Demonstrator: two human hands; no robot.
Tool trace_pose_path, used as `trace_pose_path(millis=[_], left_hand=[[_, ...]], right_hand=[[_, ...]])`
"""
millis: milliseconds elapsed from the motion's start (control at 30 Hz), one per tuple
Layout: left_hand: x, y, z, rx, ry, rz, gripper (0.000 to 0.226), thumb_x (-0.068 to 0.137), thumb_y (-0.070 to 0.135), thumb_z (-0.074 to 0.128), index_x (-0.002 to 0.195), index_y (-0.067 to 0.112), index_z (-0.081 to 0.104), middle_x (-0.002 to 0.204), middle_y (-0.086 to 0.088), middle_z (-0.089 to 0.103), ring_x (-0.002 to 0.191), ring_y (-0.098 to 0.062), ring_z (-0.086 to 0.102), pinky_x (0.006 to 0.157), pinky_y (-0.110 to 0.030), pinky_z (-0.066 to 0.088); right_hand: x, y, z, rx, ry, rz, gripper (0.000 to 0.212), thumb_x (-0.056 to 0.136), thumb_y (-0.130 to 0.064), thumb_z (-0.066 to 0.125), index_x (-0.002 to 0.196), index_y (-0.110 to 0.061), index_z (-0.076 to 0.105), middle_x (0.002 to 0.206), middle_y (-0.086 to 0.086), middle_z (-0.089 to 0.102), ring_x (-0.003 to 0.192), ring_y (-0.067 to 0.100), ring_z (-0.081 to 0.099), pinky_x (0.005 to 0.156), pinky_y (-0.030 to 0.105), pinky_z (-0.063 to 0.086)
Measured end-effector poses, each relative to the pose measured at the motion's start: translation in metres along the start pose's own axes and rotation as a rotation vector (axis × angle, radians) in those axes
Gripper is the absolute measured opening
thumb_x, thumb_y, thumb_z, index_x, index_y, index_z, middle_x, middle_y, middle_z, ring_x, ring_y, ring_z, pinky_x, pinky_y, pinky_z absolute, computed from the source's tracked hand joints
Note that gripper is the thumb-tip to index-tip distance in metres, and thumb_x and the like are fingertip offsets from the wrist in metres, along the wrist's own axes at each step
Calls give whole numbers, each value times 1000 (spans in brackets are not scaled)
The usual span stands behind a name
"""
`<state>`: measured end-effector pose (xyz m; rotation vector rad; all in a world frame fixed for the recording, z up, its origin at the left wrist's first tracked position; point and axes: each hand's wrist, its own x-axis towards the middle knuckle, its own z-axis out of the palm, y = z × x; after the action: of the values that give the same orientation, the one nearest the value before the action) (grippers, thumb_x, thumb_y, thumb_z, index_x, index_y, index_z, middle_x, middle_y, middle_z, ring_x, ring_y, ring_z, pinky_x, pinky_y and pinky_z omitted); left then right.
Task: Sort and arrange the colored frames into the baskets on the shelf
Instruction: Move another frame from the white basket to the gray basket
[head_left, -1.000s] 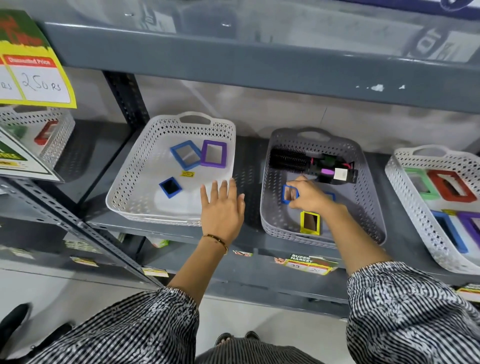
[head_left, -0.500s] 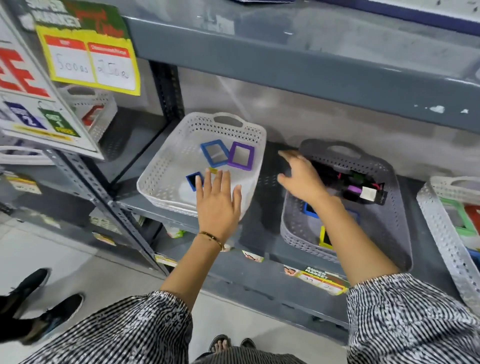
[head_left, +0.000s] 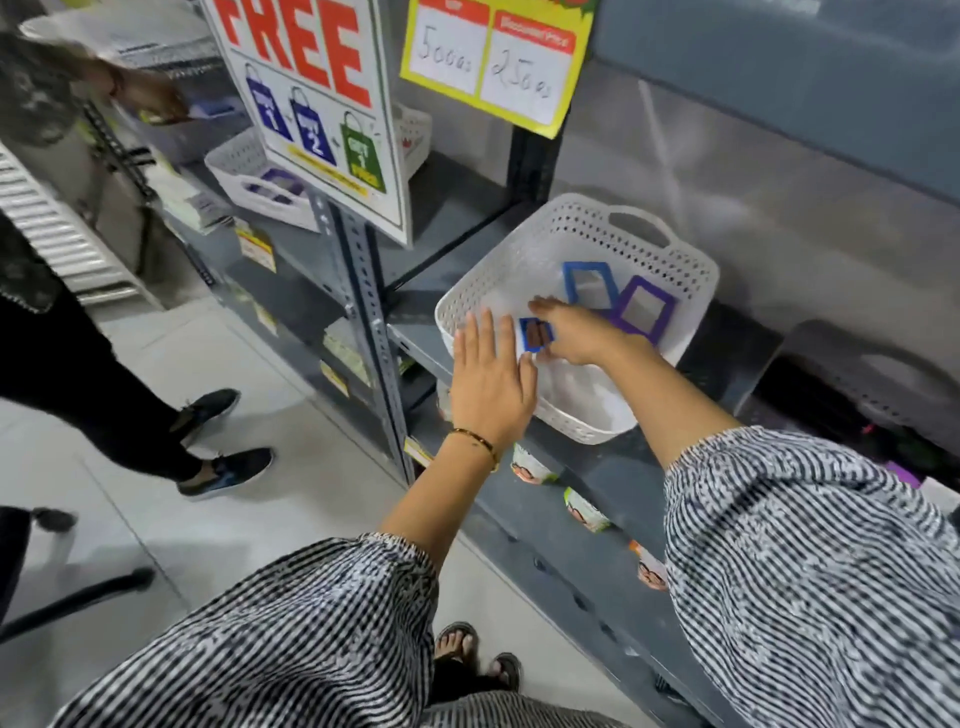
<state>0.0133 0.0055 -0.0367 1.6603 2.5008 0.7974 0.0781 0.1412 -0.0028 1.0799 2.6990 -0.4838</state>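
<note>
1. The right hand (head_left: 569, 332) is reaching into the white basket (head_left: 670, 262) on the shelf (head_left: 613, 499), pinching a small blue frame (head_left: 535, 334) between its fingers just above the basket floor.
2. The left hand (head_left: 491, 376) is hovering flat at the basket's near rim, fingers spread and released, grasping nothing; whether it is touching the rim I cannot tell.
3. Two bigger frames are lying deeper in the same basket: a large blue frame (head_left: 589, 283) and, touching it on the right, a purple frame (head_left: 641, 309).
4. By my reading, this is the placing step: the small blue frame is being brought in to join the cool-coloured ones.
5. The next move is calling for a low, gentle let-go, setting the small frame flat on bare basket floor beside the big blue one, not on top of it.
6. Off to the right a grey basket (head_left: 883, 384) is sitting in blur, its contents too smeared to read, so how much sorting is left I cannot say.
7. Another person's legs (head_left: 104, 395) are standing at left, clear of the work.
</note>
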Motion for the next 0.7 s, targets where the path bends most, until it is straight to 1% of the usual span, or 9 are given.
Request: trace_pose_path(millis=[167,233,333,400,467,500,567,633,700], left_hand=[[1,-2,2,-11,-6,4,52,97,26,32,143,4,24,152,-25,20,143,-37,12,118,-42,3],[0,-2,2,-10,-6,7,52,96,26,32,143,4,24,152,-25,20,143,-37,12,118,-42,3],[0,-1,1,-12,-4,9,52,96,26,32,143,5,25,151,-26,21,142,-37,13,118,-43,6],[-1,-1,0,-8,-7,10,52,96,26,32,143,5,25,151,-26,22,142,-37,14,118,-43,6],[-1,0,-1,-3,-9,15,52,96,26,33,143,4,26,151,-26,22,142,-37,14,118,-43,7],[-1,0,-1,4,-10,14,52,97,27,33,143,3,25,151,-25,21,142,-37,14,118,-43,7],[-1,3,-2,33,-16,6,55,98,30,31,144,3,20,153,-23,19,143,-35,11,118,-42,4],[-2,6,-3,61,-16,3,57,98,35,28,145,3,17,154,-20,17,144,-34,9,118,-41,2],[-5,14,-4,62,-13,42,58,99,36,28,145,2,18,154,-20,19,143,-34,9,118,-42,2]], right_hand=[[9,5,8,-3,-73,20,63,85,-22,68,138,-5,38,146,15,42,132,31,42,110,39,34],[10,8,10,35,-65,19,54,85,-18,68,133,-5,45,139,15,49,125,31,49,107,39,39],[10,10,13,77,10,26,31,85,-7,63,115,-4,59,120,18,62,105,28,58,93,34,45],[6,10,14,78,67,36,22,85,-8,63,106,-5,63,111,15,66,101,29,61,87,31,46],[-1,11,14,88,125,42,19,84,-12,64,102,-6,64,106,14,68,99,30,63,88,33,50],[-5,12,13,101,156,39,17,84,-14,65,99,-6,65,103,14,69,97,31,64,88,37,53],[-17,17,8,129,230,26,16,81,-15,67,94,-4,65,98,15,69,92,31,65,83,42,55],[-31,23,3,160,318,13,18,79,-15,68,93,-3,66,100,14,68,92,30,64,82,42,55],[-52,31,-1,200,398,24,24,78,-14,68,99,-2,66,109,14,66,100,29,62,88,43,52]])
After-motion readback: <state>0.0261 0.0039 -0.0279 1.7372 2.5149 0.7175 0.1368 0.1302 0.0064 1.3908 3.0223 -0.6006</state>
